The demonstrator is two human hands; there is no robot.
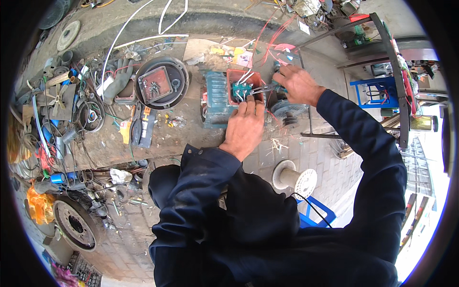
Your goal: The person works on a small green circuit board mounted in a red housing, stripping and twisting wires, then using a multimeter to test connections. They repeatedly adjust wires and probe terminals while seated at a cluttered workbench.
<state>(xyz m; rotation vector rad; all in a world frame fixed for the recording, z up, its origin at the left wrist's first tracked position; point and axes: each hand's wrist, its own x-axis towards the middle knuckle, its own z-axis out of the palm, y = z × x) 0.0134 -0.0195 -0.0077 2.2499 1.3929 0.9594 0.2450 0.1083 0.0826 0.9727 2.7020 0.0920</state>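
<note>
A green electric motor (213, 103) lies on the workbench with its red terminal box (252, 78) open. Inside the box sits a teal terminal block (240, 89), with several white-sleeved wires rising from it. My right hand (297, 85) is closed around a pair of pliers (261, 89), whose metal jaws reach in to the block. Over the near rim of the box, my left hand (245, 125) has its fingers pressed together, tips beside the block and the plier jaws. Whatever lies under those fingertips is hidden.
Left of the motor, a round black pan (180, 98) holds a square red lid (155, 85) with small hardware on it. A grey glove (119, 79), cutters (137, 126) and scrap parts crowd the bench's left. A cable spool (286, 176) and a blue stool (318, 210) stand below; a metal frame (389, 57) rises right.
</note>
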